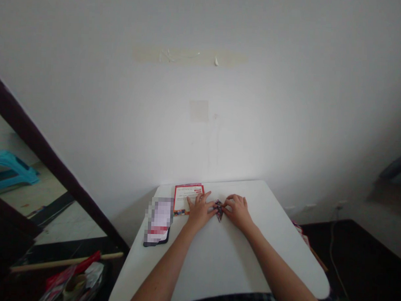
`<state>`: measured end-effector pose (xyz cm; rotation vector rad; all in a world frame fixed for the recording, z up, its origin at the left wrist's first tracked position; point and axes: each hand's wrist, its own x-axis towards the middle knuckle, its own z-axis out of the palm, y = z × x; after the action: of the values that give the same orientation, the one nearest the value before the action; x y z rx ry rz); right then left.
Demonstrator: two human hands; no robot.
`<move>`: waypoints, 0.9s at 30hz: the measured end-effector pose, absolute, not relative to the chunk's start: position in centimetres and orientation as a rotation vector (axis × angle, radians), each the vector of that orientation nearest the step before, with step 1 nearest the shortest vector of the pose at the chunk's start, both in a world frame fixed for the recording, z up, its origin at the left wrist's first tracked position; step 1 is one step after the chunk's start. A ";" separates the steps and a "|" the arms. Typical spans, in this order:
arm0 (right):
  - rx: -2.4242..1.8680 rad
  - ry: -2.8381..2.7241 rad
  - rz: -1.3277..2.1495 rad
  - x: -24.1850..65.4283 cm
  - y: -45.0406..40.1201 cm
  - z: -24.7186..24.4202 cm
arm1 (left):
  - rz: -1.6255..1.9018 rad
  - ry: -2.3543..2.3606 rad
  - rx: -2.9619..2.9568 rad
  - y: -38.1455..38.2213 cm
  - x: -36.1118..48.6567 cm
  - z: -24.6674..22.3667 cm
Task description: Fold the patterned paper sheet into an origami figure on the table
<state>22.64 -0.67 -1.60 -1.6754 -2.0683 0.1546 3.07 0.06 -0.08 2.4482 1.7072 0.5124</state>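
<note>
A small dark patterned piece of folded paper (219, 211), pointed toward me, lies on the white table (223, 256) between my hands. My left hand (200, 211) has its fingers spread, some over a red-edged printed sheet (182, 197) and others touching the left side of the folded piece. My right hand (237, 209) pinches the right side of the same piece between thumb and forefinger, its other fingers curled.
A phone (161, 219), partly blurred out, lies on the table's left side. Behind the table rises a white wall (254, 104). Bags and a wooden stick (65, 263) are at the lower left, near a blue stool (14, 172).
</note>
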 end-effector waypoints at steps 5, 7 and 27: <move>-1.630 -2.083 0.155 22.8 -0.7 -1.5 | 0.520 1.737 2.443 0.0 3.3 -0.4; -1.594 -2.100 0.158 23.1 -0.6 -1.5 | 0.525 1.720 2.450 -0.1 3.1 -0.5; -1.521 -2.126 0.183 24.0 -0.2 -2.1 | 0.527 1.801 2.320 -0.1 2.8 0.4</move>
<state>24.00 -0.17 -2.09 -1.5213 -2.1264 0.1830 2.80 -0.06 0.36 2.3200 1.8006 0.5269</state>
